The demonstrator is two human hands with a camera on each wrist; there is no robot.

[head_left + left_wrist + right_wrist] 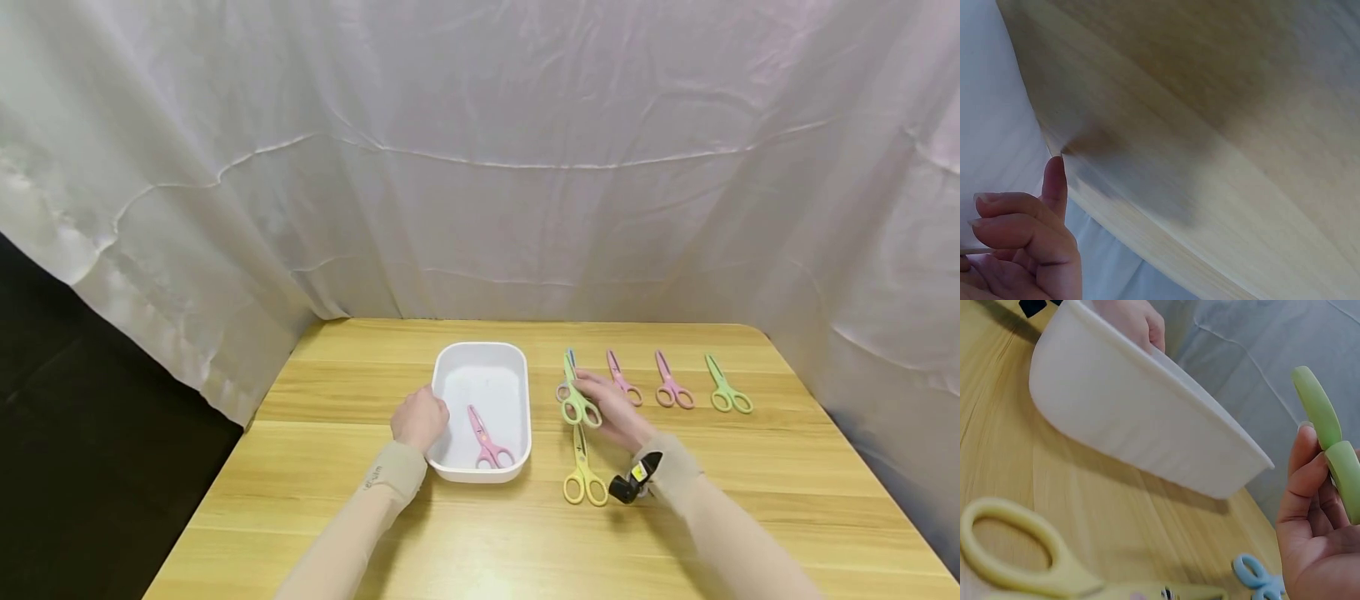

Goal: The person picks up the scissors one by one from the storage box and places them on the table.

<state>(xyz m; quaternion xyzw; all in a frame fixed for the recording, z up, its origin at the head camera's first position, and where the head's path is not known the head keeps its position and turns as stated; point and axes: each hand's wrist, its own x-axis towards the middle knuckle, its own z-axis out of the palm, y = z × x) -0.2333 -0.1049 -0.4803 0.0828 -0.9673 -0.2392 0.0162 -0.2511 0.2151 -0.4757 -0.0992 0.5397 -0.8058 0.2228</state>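
Green scissors [576, 400] are pinched in my right hand [613, 410], raised over the table to the right of a white bin [480, 476]. In the right wrist view the green handles [1319, 409] rise past the fingertips. Blue scissors [562, 390] lie behind the held pair, partly hidden. Just nearer to me, yellow scissors [582, 475] lie on the table. My left hand [420, 419] grips the left rim of the bin, its fingers curled over the edge. Inside the bin rest pink scissors [487, 446].
Two pairs of pink scissors, one [617, 371] partly behind my right hand and another [671, 385] further right, lie on the wooden table [337, 400]. Another green pair [723, 387] is at the far right. A pale curtain [525, 233] hangs behind the table.
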